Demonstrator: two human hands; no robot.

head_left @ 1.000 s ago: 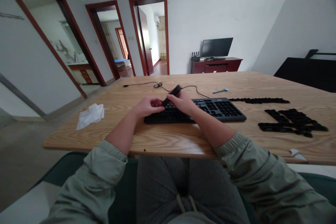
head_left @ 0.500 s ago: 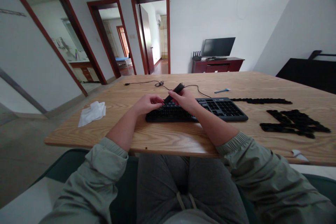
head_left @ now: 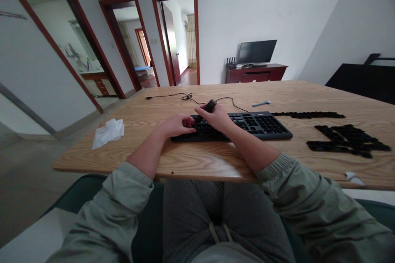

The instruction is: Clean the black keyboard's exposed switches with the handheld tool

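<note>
A black keyboard lies on the wooden table in front of me, its left part partly covered by my hands. My right hand is wrapped round a dark stick-shaped tool, which tilts down and left over the keys. At the tool's lower end, my left hand rests on the keyboard's left side with its fingers pinched together. Whatever those fingers hold, if anything, is too small to make out.
Small black pieces, seemingly keycaps, form a long row and a cluster at the right. A blue brush-like item lies behind the keyboard, near its cable. White tissue sits left; a white scrap is by the front edge.
Both hands have moved slightly lower over the keyboard, and the left fingers now sit closer against the keys. The tool has dipped a little with my right hand. The view has shifted slightly.
</note>
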